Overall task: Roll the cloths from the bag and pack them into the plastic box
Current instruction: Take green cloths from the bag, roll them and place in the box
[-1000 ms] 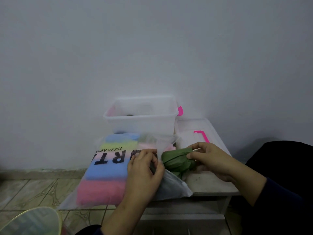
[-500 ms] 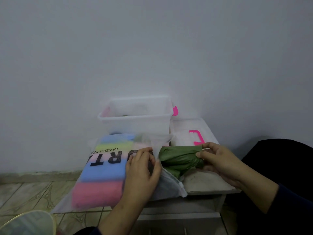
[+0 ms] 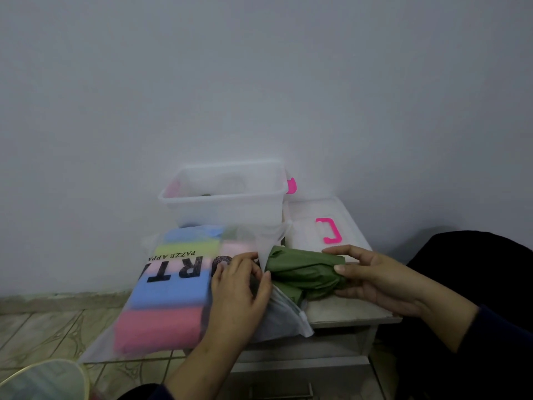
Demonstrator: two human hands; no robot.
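Drawn further out of the bag since a second ago: green cloth, now mostly clear of the mouth and stretched toward the worktop's right edge. Shifted rightward with it, right hand; left hand roughly where it was, on the bag.

Hard to make out: bag contents, seen only through frosted plastic as blurred bands of blue, yellow-green, pale pink and red, with upside-down black lettering partly covered by the left hand. Hidden under that hand: the cloth's inner end and the bag mouth's lower lip. Overhanging the worktop's front-left corner: the bag's near end. Barely visible over the box's near rim: something small and dark inside, not identifiable. Cut off at the lower left corner of the view: a pale rounded object. Dark and featureless at right: clothing and sleeve.

Right hand curled round the cloth's outer end, thumb below and fingers over the top, gripping it just above the worktop near the front right. Left hand resting on the bag, fingers loosely bent, fingertips pressing at the mouth beside the cloth; whether pinching plastic, cannot tell. Cloth bunched into a rough bundle between the two hands, in front of the lid with its pink handle. Box at the back edge against the wall, behind the bag, pink latch on its right side.
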